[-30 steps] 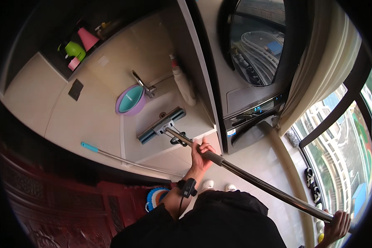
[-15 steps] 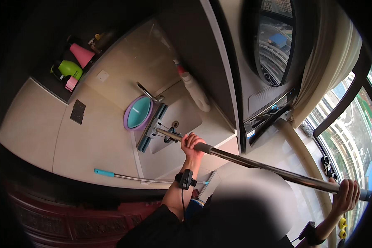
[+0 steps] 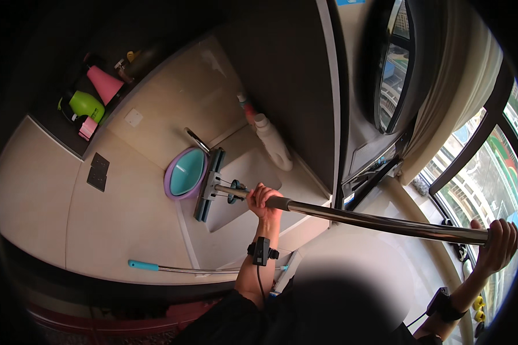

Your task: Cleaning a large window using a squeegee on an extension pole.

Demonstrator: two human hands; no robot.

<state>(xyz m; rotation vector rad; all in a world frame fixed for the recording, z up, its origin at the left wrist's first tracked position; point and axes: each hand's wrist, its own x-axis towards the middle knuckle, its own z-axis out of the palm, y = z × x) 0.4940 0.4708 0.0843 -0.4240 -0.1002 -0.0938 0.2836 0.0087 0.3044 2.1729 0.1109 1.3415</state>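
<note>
A sponge mop (image 3: pixel 374 221) with a long metal pole is held sloping across the view. My left hand (image 3: pixel 263 199) is wrapped round the pole close to the mop head, just beside a grey sleeve. At the pole's far right end my right hand (image 3: pixel 499 246) is closed round it. The wide, dark grey-green mop head (image 3: pixel 210 185) hangs over the left side of the white sink (image 3: pixel 252 167). Between it and my left hand, a dark looped part (image 3: pixel 234 191) sits on the pole. A purple and teal basin (image 3: pixel 188 172) stands beside the mop head, below the faucet (image 3: pixel 197 140).
A white bottle (image 3: pixel 273 142) stands at the sink's far edge. A teal-handled pole (image 3: pixel 144 265) leans along the near left. Spray bottles, one green (image 3: pixel 86 106), stand on a shelf. A front-loading machine (image 3: pixel 394 75) and windows (image 3: pixel 489 155) are on the right.
The view has shifted and turned somewhat. The pole's right end and my right hand sit higher in the picture, and the mop head stands more upright. Both hands keep their hold.
</note>
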